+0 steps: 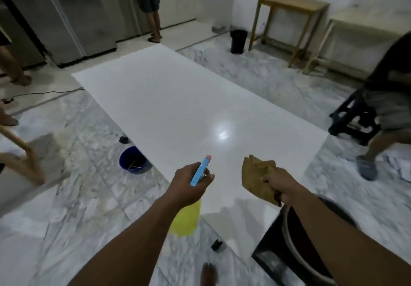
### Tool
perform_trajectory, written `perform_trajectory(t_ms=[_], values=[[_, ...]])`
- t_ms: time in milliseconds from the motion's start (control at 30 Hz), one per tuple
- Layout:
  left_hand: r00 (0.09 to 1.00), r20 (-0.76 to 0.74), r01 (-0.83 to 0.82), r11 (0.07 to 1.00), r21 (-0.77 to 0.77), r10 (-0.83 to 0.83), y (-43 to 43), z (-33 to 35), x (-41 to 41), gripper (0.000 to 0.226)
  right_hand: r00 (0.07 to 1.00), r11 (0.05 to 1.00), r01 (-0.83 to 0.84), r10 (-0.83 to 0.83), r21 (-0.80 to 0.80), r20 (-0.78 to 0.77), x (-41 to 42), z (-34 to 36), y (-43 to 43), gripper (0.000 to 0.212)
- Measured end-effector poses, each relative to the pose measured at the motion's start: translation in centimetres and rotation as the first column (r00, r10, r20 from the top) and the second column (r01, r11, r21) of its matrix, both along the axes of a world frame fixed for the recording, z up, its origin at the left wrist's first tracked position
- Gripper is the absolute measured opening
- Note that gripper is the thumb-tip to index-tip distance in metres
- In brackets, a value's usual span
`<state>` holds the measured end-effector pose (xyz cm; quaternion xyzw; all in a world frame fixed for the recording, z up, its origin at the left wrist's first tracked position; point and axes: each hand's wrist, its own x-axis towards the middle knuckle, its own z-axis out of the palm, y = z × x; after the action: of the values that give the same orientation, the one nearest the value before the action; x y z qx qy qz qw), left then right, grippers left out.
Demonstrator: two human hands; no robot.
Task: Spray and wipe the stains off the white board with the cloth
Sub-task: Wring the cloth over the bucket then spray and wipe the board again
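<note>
A large white board (pixel 178 99) lies flat on the marble floor and stretches away from me, with a lamp glare near its middle. My left hand (pixel 189 185) grips a spray bottle (pixel 200 171) with a blue head and a yellow body, its nozzle pointing out over the board's near end. My right hand (pixel 278 183) holds a crumpled brown cloth (pixel 259 179) just above the same near end. No stains show clearly on the board from here.
A blue bucket (pixel 133 160) stands by the board's left edge. A person on a black stool (pixel 353 119) sits at the right. Another person (pixel 149 5) stands at the far counter. Wooden tables (pixel 291 5) line the back wall. A small black object (pixel 216 245) lies near my foot.
</note>
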<state>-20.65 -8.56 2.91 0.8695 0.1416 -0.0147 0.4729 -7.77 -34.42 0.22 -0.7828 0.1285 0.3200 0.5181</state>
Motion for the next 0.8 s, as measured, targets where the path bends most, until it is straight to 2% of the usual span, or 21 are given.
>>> perform_trajectory(t_ms=[67, 167, 333, 400, 500, 600, 700, 800], values=[[0.998, 0.027, 0.060, 0.998, -0.005, -0.060, -0.7, -0.9, 3.0, 0.018, 0.996, 0.998, 0.056, -0.054, -0.038, 0.074, 3.1, -1.0, -1.4, 0.046], [0.991, 0.056, 0.123, 0.992, 0.011, -0.124, -1.3, -2.3, 7.6, 0.028, 0.976, 0.980, 0.101, -0.064, -0.170, 0.209, 7.9, -2.1, -2.0, 0.036], [0.980, 0.084, 0.169, 0.979, 0.113, -0.179, -1.7, -4.3, 14.1, 0.022, 0.915, 0.935, 0.081, 0.067, -0.344, 0.399, 14.2, -4.1, -2.6, 0.022], [0.977, 0.113, 0.166, 0.980, 0.114, -0.179, -1.9, -4.7, 16.1, 0.028, 0.880, 0.915, 0.086, 0.115, -0.394, 0.460, 15.9, -5.5, -3.1, 0.036], [0.974, 0.142, 0.163, 0.980, 0.117, -0.178, -2.1, -5.2, 18.3, 0.038, 0.859, 0.879, 0.105, 0.156, -0.466, 0.488, 16.8, -7.1, -2.4, 0.048], [0.972, 0.159, 0.158, 0.982, 0.099, -0.172, -2.1, -6.4, 20.4, 0.044, 0.885, 0.840, 0.006, 0.249, -0.543, 0.395, 15.6, -11.1, -1.3, 0.045], [0.959, 0.197, 0.181, 0.975, 0.130, -0.205, -2.2, -7.0, 21.7, 0.050, 0.860, 0.824, 0.095, 0.215, -0.559, 0.463, 12.6, -13.7, 1.1, 0.037], [0.917, 0.220, 0.299, 0.939, 0.171, -0.332, -1.8, -7.3, 22.0, 0.050, 0.842, 0.804, 0.130, 0.220, -0.580, 0.493, 9.2, -15.6, 3.7, 0.057]])
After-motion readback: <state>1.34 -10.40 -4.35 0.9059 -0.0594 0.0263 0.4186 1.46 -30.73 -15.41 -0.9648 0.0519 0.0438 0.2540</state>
